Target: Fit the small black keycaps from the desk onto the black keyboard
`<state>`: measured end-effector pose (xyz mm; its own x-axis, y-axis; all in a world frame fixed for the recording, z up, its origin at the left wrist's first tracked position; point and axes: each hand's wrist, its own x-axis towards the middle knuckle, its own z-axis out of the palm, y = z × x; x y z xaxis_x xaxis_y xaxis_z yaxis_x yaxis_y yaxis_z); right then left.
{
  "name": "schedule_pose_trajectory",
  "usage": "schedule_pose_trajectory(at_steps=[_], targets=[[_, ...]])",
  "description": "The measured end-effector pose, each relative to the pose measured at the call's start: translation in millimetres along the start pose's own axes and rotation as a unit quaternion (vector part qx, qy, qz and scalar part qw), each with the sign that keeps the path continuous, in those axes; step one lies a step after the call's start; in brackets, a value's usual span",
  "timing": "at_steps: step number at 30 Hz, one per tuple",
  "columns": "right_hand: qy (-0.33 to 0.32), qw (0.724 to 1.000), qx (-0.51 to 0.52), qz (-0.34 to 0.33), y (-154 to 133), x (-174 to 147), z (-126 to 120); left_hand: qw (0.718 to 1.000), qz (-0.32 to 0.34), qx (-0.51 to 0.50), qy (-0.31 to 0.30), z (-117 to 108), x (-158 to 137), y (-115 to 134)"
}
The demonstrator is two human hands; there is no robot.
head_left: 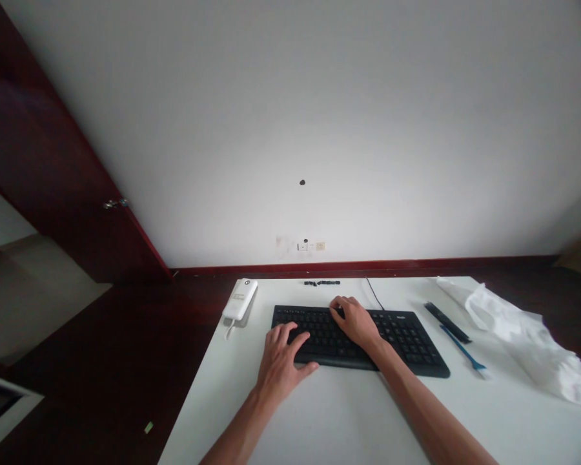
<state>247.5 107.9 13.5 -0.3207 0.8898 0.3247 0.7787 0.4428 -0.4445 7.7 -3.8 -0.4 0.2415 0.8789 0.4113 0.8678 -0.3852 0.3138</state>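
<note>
A black keyboard lies on the white table, its number pad on the right. My left hand rests over its left end, fingers spread on the keys and thumb out past the front edge. My right hand is at the keyboard's back edge, right of the middle. Its fingers are bent, with thumb and forefinger close together; anything between them is too small to make out. Behind the keyboard, small black pieces that look like keycaps lie in a row near the table's far edge.
On the white table, a white power bank with a strap lies left. To the right are a blue brush, a dark flat strip and crumpled white cloth or plastic. A cable runs off the far edge.
</note>
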Motion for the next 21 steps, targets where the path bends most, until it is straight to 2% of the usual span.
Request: schedule_pose_trajectory(at_steps=[5,8,13,15,19,21], targets=[[0.012,1.0,0.006,-0.02,3.5,-0.8,2.6,1.0,-0.007,-0.009,0.007,-0.2,0.4,1.5],[0.017,0.998,-0.015,-0.058,0.0,4.4,3.2,1.0,-0.007,-0.017,0.01,0.1,0.7,1.5],[0.017,0.992,-0.044,-0.12,-10.0,39.9,9.0,1.0,-0.008,-0.027,0.01,-0.5,1.4,0.2],[0.015,0.99,-0.07,-0.121,-11.3,61.0,15.9,0.999,-0.007,-0.031,0.005,-0.2,1.6,-1.2],[-0.075,0.988,-0.103,-0.091,-10.3,101.6,33.1,0.999,-0.011,-0.043,0.004,1.3,2.3,-3.8],[-0.1,0.986,-0.096,-0.094,-10.2,118.2,39.1,0.999,-0.016,-0.048,0.006,2.2,2.7,-4.7]])
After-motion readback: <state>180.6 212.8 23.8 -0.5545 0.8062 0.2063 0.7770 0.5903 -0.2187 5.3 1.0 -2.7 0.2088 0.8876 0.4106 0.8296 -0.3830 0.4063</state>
